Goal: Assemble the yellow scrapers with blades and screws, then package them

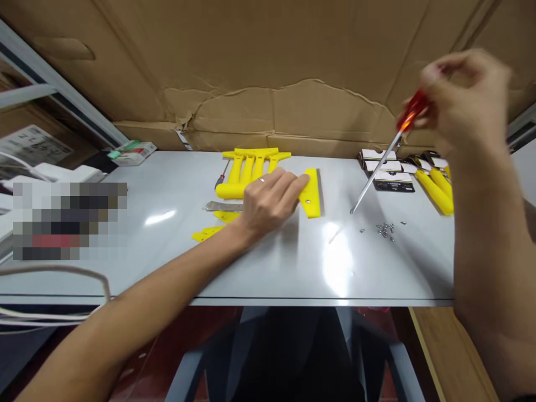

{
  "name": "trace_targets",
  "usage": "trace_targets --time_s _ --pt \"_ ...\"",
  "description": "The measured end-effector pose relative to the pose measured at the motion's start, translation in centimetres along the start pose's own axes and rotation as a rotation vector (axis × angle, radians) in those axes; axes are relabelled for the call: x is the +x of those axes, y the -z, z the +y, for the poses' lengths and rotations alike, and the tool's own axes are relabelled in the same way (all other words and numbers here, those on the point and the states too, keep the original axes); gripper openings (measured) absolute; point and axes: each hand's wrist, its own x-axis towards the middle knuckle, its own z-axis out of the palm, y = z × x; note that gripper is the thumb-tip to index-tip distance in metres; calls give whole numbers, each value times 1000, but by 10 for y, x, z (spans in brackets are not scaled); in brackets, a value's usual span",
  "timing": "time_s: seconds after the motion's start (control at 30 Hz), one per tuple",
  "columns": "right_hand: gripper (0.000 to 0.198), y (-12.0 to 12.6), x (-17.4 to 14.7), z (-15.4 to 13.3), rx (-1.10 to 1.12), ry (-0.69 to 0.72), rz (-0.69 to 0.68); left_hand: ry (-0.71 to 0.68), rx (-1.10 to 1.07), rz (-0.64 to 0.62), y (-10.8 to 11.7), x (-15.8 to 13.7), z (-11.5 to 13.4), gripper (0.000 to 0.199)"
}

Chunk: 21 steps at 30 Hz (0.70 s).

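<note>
My left hand (272,201) is closed around the handle of a yellow scraper (310,194), whose metal blade edge points right just above the white table. One screw shows on the scraper's head. Up at the right, my right hand (464,100), a little blurred, grips a screwdriver (412,111) by its red handle. Its long shaft slants down left, and the tip hangs between the scraper and a small pile of screws (384,229). Behind my left hand lie several yellow scraper handles (247,167). Yellow scraper parts (207,233) and metal blades (224,206) lie left of it.
Packaged black-and-white cards (389,173) and yellow-handled scrapers (438,187) lie at the back right. A second screwdriver (220,180) rests by the yellow handles. Cardboard (272,67) walls off the back. A small box (133,153) and white cables (54,269) are on the left.
</note>
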Motion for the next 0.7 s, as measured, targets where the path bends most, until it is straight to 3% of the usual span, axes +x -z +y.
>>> trace_targets --time_s 0.07,0.17,0.23,0.37,0.57,0.63,0.7 --pt "37 -12 3 15 -69 -36 -21 62 -22 75 4 3 -8 32" --pt "31 -37 2 44 -111 -262 -323 88 -55 132 9 7 -11 29" --pt "31 -52 -1 65 -164 -359 -459 69 -67 123 12 7 -9 27" --pt "40 -65 -1 97 -350 -418 -551 27 -87 60 13 6 -1 27" --pt "53 -46 14 101 -564 -371 -611 49 -152 51 5 4 4 30" --pt "50 -26 26 92 -785 -300 -632 99 -202 35 5 4 3 29" --pt "47 -3 40 86 -1200 -156 -641 205 -280 1 9 6 0 22"
